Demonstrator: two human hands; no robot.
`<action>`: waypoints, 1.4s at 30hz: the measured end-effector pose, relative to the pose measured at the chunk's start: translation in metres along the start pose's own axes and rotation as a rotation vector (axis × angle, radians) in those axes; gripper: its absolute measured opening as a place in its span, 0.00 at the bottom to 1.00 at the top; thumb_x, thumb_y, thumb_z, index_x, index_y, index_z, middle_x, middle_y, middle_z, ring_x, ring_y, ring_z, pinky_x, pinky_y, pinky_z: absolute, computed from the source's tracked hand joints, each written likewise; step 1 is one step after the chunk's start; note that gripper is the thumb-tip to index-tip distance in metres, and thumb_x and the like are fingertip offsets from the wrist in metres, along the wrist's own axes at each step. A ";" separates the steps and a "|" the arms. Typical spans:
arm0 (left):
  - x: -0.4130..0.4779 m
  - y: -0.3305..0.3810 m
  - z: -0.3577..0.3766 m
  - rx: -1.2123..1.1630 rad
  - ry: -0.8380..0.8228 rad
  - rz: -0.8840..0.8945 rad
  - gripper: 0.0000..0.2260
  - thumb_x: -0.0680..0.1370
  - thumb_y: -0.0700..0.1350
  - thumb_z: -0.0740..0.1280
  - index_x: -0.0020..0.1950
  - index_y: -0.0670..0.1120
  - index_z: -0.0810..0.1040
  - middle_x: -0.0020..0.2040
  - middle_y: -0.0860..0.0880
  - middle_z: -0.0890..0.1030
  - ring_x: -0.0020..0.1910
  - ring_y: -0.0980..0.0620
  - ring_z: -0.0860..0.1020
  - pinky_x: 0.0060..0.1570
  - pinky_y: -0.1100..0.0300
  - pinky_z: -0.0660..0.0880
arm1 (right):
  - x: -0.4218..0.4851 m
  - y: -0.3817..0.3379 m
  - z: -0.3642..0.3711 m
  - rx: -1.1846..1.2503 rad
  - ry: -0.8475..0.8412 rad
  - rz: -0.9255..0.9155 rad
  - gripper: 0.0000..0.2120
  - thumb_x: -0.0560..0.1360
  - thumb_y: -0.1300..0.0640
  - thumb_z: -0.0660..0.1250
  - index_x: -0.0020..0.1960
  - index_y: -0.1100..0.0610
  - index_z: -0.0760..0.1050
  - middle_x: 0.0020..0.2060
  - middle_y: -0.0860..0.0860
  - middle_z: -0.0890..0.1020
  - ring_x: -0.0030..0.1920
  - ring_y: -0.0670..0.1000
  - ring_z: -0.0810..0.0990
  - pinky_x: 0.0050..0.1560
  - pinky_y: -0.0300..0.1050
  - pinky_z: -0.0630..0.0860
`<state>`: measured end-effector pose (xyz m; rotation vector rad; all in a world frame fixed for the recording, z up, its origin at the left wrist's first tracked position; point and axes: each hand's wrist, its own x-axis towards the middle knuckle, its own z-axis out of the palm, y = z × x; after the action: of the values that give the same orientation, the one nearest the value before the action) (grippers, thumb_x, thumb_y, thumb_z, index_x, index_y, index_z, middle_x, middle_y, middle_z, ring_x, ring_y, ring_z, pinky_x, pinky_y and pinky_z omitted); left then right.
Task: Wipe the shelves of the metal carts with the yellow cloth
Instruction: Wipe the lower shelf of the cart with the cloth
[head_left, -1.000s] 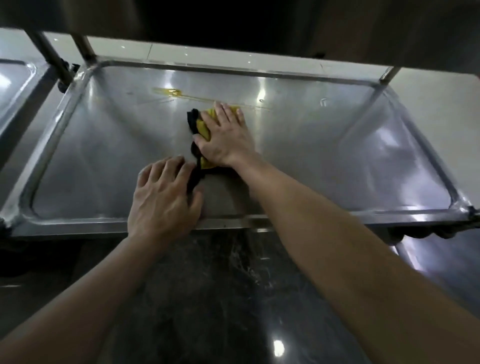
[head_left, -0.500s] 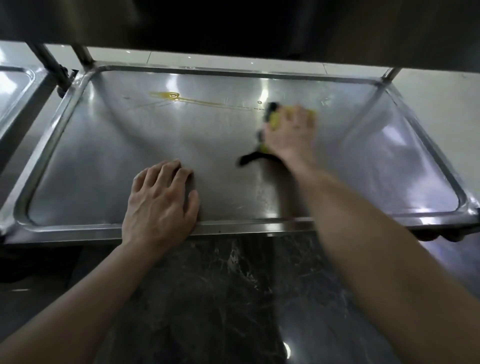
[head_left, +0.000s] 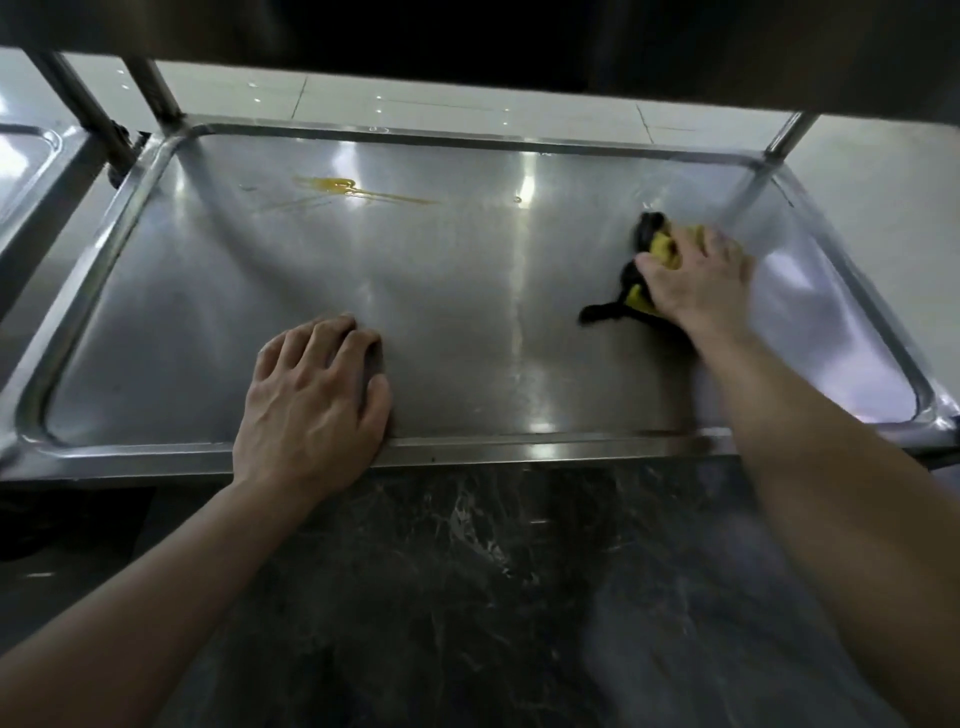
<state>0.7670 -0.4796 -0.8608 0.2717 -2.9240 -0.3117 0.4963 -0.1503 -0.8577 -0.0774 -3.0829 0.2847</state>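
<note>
Our left hand (head_left: 311, 410) rests palm down, fingers loosely spread, across the near rim of the shiny rectangular steel cart shelf (head_left: 519, 449), forearm reaching up from the lower left. Farther in and well apart to the right, our right hand (head_left: 698, 280), slightly blurred, curls over a bunched yellow cloth with a black edge (head_left: 662, 249), pressing it to the shelf. Toward the far-left rim lies an orange-yellow liquid streak (head_left: 343, 187).

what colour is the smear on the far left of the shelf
Orange-yellow smear, streaked thin to the right across the steel shelf; head view.
</note>
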 end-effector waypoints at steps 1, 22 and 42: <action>0.000 0.000 0.000 0.000 0.004 -0.001 0.20 0.84 0.57 0.57 0.72 0.50 0.75 0.74 0.48 0.74 0.74 0.43 0.70 0.78 0.42 0.64 | 0.001 0.014 -0.003 -0.008 0.015 0.068 0.39 0.75 0.30 0.52 0.81 0.47 0.67 0.83 0.58 0.62 0.83 0.60 0.58 0.83 0.62 0.50; 0.005 -0.005 -0.002 -0.047 -0.108 0.004 0.27 0.81 0.65 0.55 0.74 0.52 0.70 0.76 0.49 0.69 0.76 0.43 0.64 0.80 0.42 0.58 | -0.047 0.024 -0.012 -0.011 -0.100 0.009 0.42 0.76 0.28 0.48 0.86 0.44 0.56 0.87 0.55 0.49 0.86 0.57 0.46 0.84 0.61 0.41; -0.013 -0.087 -0.021 0.037 -0.085 0.059 0.31 0.82 0.67 0.52 0.79 0.53 0.67 0.81 0.47 0.66 0.83 0.45 0.60 0.84 0.43 0.53 | -0.108 -0.007 -0.006 -0.144 -0.078 -0.052 0.42 0.78 0.28 0.49 0.84 0.53 0.60 0.86 0.60 0.51 0.86 0.60 0.46 0.84 0.65 0.43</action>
<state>0.7980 -0.5642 -0.8626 0.1812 -3.0176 -0.2665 0.6038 -0.1613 -0.8546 0.0092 -3.1733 0.0643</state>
